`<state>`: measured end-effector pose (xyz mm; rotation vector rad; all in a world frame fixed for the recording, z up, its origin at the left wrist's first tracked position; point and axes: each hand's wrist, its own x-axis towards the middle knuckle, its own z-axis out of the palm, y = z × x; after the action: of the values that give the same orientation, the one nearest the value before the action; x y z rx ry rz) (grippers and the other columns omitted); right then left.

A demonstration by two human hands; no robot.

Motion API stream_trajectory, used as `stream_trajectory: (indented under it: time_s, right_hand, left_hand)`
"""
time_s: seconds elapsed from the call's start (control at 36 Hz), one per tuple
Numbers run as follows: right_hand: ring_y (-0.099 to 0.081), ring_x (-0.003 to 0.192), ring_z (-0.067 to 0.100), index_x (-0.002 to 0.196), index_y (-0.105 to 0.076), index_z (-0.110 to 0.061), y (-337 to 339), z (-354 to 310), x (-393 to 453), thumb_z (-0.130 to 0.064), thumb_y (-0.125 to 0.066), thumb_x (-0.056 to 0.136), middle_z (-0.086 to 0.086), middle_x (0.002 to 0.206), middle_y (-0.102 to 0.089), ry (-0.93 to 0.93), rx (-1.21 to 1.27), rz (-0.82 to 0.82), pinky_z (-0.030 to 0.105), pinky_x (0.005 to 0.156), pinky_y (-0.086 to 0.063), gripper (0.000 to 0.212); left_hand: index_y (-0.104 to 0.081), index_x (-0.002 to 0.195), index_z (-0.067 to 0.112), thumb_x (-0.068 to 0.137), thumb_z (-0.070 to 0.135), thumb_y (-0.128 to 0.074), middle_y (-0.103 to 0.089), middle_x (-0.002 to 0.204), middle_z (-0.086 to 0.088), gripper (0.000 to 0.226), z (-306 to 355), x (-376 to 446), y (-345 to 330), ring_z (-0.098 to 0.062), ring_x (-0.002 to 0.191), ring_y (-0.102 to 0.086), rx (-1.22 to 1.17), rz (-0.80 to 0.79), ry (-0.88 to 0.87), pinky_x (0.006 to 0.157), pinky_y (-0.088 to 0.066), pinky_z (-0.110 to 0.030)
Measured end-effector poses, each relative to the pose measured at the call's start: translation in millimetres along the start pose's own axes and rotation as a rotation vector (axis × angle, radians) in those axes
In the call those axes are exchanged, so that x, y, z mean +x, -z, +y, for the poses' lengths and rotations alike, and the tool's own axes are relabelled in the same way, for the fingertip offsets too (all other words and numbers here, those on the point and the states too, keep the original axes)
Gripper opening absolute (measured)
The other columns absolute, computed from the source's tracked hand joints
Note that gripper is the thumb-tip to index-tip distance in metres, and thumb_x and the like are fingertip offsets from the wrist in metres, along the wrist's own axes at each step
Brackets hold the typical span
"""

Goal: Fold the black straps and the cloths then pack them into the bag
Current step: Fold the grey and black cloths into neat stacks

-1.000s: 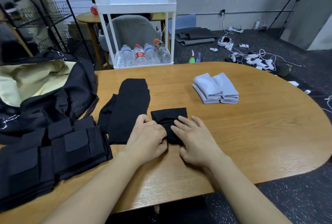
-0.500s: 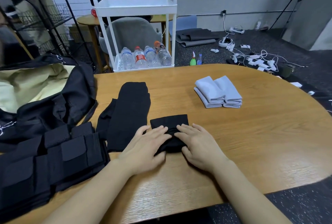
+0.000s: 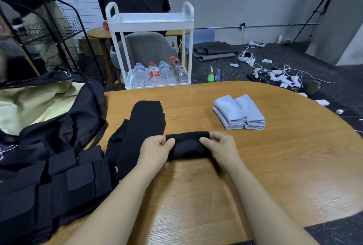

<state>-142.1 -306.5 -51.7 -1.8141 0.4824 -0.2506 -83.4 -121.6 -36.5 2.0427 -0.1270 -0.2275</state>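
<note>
Both hands have stopped pressing flat — the left hand (image 3: 157, 146) and right hand (image 3: 220, 144) now pinch the folded black strap's (image 3: 187, 146) ends. It looks finished, ready for the open bag (image 3: 59, 119).

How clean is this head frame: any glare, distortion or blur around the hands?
Head view: wide-angle bending curves the white cart posts and table edge; soft ceiling glare on the wood at lower right; both hands, left hand and right hand, and the folded black cloth are sharp.
</note>
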Motion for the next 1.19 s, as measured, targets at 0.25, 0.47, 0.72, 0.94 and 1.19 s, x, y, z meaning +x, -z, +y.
stream_trajectory:
  time_s: [0.25,0.47,0.72,0.94,1.19]
  right_hand:
    - [-0.06,0.076,0.01,0.105,-0.068,-0.027,-20,10,14,-0.039,-0.066,0.088,-0.01,0.064,-0.059,-0.049,-0.23,0.223,0.033,0.093,-0.034,0.02]
    - [-0.059,0.097,0.016,0.121,-0.063,-0.026,-32,14,10,-0.044,-0.063,0.09,-0.014,0.072,-0.059,-0.012,-0.343,0.38,0.029,0.082,-0.024,0.036]
    - [-0.057,0.101,0.017,0.107,-0.066,-0.027,-29,13,7,-0.04,-0.062,0.091,-0.009,0.086,-0.066,-0.006,-0.352,0.452,0.034,0.089,-0.04,0.021]
    - [-0.058,0.109,0.023,0.115,-0.068,-0.018,-18,-1,2,-0.022,-0.046,0.098,-0.002,0.111,-0.068,0.334,-0.458,0.432,0.037,0.091,-0.038,0.028]
    - [0.002,0.15,0.014,0.156,-0.013,-0.016,-20,10,-20,-0.054,0.011,0.084,0.001,0.163,-0.008,0.58,-1.108,-0.289,0.035,0.117,0.013,0.085]
  left_hand:
    - [-0.045,0.062,0.017,0.094,0.038,-0.06,-0.062,0.082,0.009,0.041,-5,10,-16,-0.02,0.066,-0.061,0.299,0.172,0.094,0.054,-0.04,-0.027]
    - [-0.056,0.124,0.019,0.097,0.039,-0.056,-0.067,0.106,0.005,0.033,-2,-2,-25,-0.018,0.1,-0.061,0.397,0.248,0.058,0.096,-0.044,-0.039]
    - [-0.047,0.13,0.021,0.098,0.03,-0.055,-0.054,0.116,-0.003,0.034,-6,-7,-19,-0.021,0.092,-0.059,0.472,0.281,-0.091,0.092,-0.046,-0.039]
    - [-0.045,0.142,0.022,0.102,0.024,-0.041,-0.039,0.148,0.004,0.041,-2,-23,-17,-0.014,0.136,-0.034,0.567,0.291,-0.365,0.107,-0.017,-0.033]
    - [0.011,0.155,0.01,0.103,0.039,-0.018,0.014,0.164,-0.005,0.066,-4,-32,-29,-0.016,0.149,0.017,1.055,-0.248,-0.309,0.114,0.022,-0.051]
